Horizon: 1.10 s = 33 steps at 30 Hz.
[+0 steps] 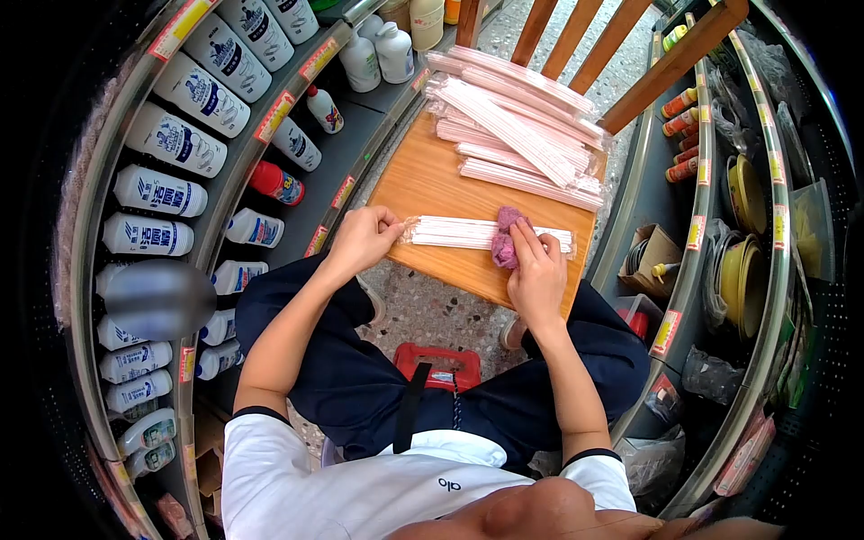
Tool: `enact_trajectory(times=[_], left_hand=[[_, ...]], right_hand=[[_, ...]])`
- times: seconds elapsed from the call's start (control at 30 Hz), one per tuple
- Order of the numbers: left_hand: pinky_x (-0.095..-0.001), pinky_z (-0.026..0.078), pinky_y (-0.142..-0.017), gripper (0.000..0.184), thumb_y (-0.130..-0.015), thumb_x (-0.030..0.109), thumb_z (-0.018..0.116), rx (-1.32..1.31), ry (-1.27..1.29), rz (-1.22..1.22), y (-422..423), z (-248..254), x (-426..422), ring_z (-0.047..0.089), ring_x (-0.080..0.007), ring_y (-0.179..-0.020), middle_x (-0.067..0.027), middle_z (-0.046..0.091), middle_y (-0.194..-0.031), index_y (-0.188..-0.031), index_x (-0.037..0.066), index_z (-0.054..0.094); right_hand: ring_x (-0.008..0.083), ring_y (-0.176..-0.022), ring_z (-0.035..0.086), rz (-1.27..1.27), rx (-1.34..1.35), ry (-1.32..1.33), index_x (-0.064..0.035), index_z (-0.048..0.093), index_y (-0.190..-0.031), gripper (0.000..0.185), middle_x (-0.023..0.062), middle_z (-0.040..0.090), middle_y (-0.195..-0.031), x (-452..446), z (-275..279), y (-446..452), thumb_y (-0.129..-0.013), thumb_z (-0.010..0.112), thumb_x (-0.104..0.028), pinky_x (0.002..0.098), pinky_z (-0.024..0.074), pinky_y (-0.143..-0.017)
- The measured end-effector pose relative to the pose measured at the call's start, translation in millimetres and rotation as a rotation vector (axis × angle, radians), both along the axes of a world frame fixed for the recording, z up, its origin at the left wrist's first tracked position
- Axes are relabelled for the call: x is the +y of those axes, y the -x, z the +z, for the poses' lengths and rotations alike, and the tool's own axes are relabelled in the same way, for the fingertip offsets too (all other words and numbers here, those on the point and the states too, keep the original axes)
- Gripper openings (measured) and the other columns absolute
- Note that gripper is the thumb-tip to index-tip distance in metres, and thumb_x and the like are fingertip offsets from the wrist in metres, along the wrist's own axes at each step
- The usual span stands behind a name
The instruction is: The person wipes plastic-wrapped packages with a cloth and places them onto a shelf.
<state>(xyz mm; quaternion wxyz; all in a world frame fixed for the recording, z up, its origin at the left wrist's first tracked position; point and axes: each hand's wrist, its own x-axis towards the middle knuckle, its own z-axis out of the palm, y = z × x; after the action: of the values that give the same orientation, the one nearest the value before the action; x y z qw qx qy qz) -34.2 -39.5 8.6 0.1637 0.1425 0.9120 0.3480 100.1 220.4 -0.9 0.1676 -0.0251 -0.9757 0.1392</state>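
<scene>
While shelves hem the person in on both sides, the work sits on the wooden seat [409,180] of a chair drawn up in front of the knees. The left shelf [364,124] carries rows of white bottles [175,142] and a red bottle [275,184]; the right shelf holds orange containers [680,135], a cardboard box [661,261] and yellow round items [742,279]. On the floor, between the legs, I can see a red plastic object [463,364]. A heap of clear-wrapped packets [513,126] takes up the far part of the seat, several lying askew over others, with the chair's slats [571,40] rising just behind. Nearer the person, apart from that heap, 1 packet [450,231] of slim white sticks lies flat across the seat. The left hand [364,236] is partly curled, its thumb and forefinger pinching the wrapper at the packet's left end. The right hand [538,270] reaches over the packet's right part, fingers fairly straight and close together, gripping a crumpled purple cloth [505,252] against the wrapping. Between them, that hand and the cloth hide part of the packet, though its right tip shows beyond the fingers.
</scene>
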Motion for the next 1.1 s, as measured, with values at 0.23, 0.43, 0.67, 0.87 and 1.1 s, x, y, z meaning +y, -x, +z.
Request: enact_trajectory(times=[0.23,0.43,0.67,0.87,1.1], left_hand=[[-0.0362,0.051,-0.062,0.024,-0.084,0.021,0.070,-0.065,0.019,0.021,-0.9,10.3,3.1,0.067,-0.0245,-0.063,-0.0153,0.068,-0.069,-0.086,-0.003,0.071],[-0.0321,0.044,-0.053,0.022,-0.086,0.021,0.070,-0.009,-0.010,0.003,-0.4,1.3,0.3,0.059,-0.0140,-0.055,-0.0073,0.064,-0.063,-0.086,-0.001,0.072],[-0.0318,0.046,-0.054,0.022,-0.087,0.021,0.070,-0.024,0.017,0.004,-1.1,6.1,1.6,0.060,-0.0140,-0.057,-0.0077,0.065,-0.064,-0.087,-0.001,0.072],[-0.0322,0.047,-0.056,0.022,-0.087,0.021,0.070,-0.021,0.018,0.005,-0.9,4.7,1.1,0.062,-0.0148,-0.059,-0.0084,0.066,-0.066,-0.088,-0.001,0.072],[-0.0329,0.047,-0.056,0.023,-0.087,0.022,0.070,-0.039,0.032,0.005,-1.4,9.6,2.6,0.062,-0.0157,-0.059,-0.0088,0.066,-0.066,-0.089,0.000,0.072]], right_hand=[[0.0287,-0.107,0.056,-0.014,0.007,0.014,-0.0032,0.066,-0.122,0.055,0.0059,0.063,-0.130,3.5,1.2,-1.2,-0.068,0.062,0.004,0.0396,0.0449,-0.088],[0.0295,-0.107,0.055,-0.024,0.025,0.006,-0.0029,0.065,-0.123,0.055,0.0068,0.063,-0.130,7.0,-0.3,-2.3,-0.068,0.062,0.005,0.0403,0.0455,-0.090],[0.0306,-0.106,0.056,-0.034,0.021,0.012,-0.0025,0.065,-0.122,0.054,0.0076,0.064,-0.128,13.2,1.1,-3.4,-0.068,0.061,0.005,0.0414,0.0459,-0.092],[0.0314,-0.106,0.056,-0.043,0.022,0.004,-0.0018,0.065,-0.122,0.053,0.0081,0.064,-0.128,18.5,-0.5,-5.2,-0.069,0.060,0.006,0.0420,0.0455,-0.093],[0.0321,-0.105,0.056,-0.071,0.016,0.002,-0.0014,0.066,-0.121,0.052,0.0088,0.063,-0.129,22.6,1.2,-7.2,-0.070,0.058,0.006,0.0426,0.0462,-0.092]])
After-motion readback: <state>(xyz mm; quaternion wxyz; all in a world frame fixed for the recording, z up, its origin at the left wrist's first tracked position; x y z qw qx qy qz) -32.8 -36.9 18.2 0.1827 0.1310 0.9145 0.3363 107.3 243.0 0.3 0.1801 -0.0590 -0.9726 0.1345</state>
